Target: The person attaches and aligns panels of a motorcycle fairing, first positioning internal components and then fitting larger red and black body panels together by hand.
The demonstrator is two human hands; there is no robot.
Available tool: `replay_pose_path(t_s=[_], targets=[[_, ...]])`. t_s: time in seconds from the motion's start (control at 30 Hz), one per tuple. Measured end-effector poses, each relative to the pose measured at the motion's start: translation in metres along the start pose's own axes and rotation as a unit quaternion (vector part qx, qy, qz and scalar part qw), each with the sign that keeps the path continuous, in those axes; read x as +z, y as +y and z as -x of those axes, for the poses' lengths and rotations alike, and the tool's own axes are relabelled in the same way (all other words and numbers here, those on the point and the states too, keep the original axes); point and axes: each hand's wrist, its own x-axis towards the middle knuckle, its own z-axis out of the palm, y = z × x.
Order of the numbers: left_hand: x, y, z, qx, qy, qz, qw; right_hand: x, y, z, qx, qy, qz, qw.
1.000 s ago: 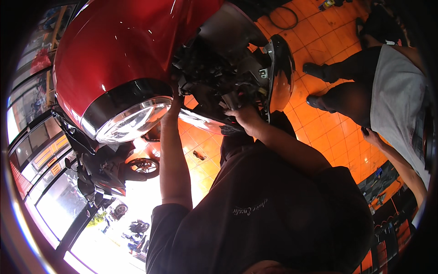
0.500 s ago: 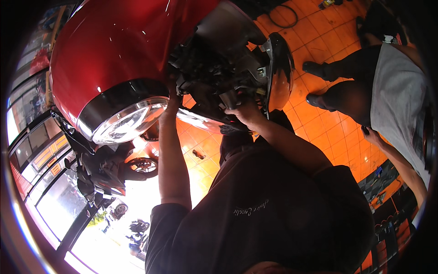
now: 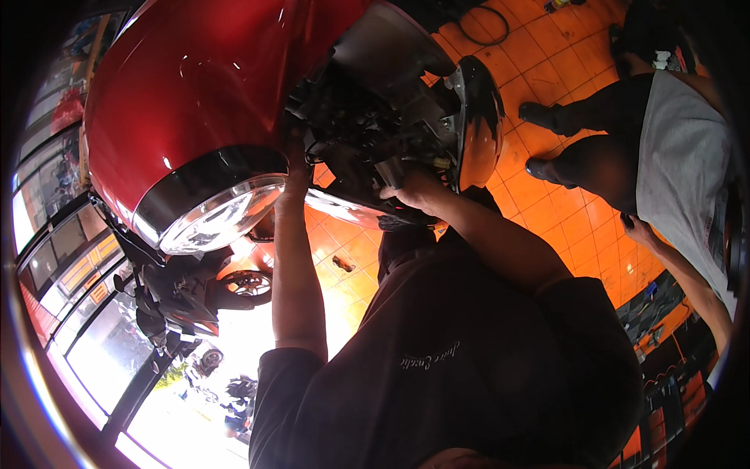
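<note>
A red scooter front cowl [image 3: 203, 86] with a chrome-rimmed headlight [image 3: 215, 219] fills the upper left. Behind it sits a black tangle of wiring and brackets [image 3: 367, 117], with a round dark panel [image 3: 478, 117] at its right. My left hand [image 3: 295, 170] reaches up to the cowl's rear edge beside the headlight, and its fingertips are hidden among the black parts. My right hand [image 3: 412, 191] lies with curled fingers on a black part at the lower edge of the wiring. I cannot tell what either hand grips.
Another person in a grey shirt [image 3: 680, 164] and dark trousers stands at the right on the orange tiled floor [image 3: 547, 70]. A black hose coil [image 3: 483, 27] lies on the tiles. A parked dark scooter [image 3: 195, 289] stands by the bright glass shopfront [image 3: 101, 352].
The view has shifted slightly, so the cowl sits a little differently in frame. My left hand edged up along the cowl's rear, and my right hand stayed on the black part.
</note>
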Motion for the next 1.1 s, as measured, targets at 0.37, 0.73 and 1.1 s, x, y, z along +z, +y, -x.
replay_pose_path(t_s=[0.37, 0.73, 1.1], targets=[[0.008, -0.097, 0.078, 0.067, -0.132, -0.288, 0.946, 0.009, 0.017, -0.020, -0.103, 0.062, -0.046, 0.992], [0.005, -0.104, 0.083, 0.209, -0.115, -0.656, 0.716, -0.021, 0.025, 0.016, -0.143, 0.014, 0.087, 0.986], [-0.003, -0.049, 0.054, 0.218, 0.029, -0.469, 0.855, -0.063, 0.054, 0.079, -0.283, 0.361, 0.257, 0.851]])
